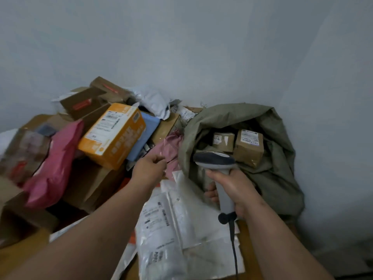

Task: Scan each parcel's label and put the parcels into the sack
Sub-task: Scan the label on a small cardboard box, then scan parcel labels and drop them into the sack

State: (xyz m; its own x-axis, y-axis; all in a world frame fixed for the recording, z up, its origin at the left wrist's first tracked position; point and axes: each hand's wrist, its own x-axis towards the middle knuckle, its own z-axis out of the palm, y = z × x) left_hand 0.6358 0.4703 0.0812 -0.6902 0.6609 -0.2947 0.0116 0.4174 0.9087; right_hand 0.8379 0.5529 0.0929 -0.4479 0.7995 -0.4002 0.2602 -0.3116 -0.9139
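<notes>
I see dim, flat, bluish light with soft shadows. Left-side parcels [30, 154] smear with motion blur; edges bow from wide-angle distortion.

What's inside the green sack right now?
Two brown boxes with labels sit inside the green sack. Anything deeper is hidden by its folds and the scanner.

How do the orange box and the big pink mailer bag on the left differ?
The orange box is rigid and square-edged; the pink mailer bag is soft and creased. The orange box shows a white shipping label on its upper face; no label shows on the pink mailer bag. The orange box sits tilted high on the pile; the pink mailer bag droops lower left. Both are outside the green sack.
</notes>
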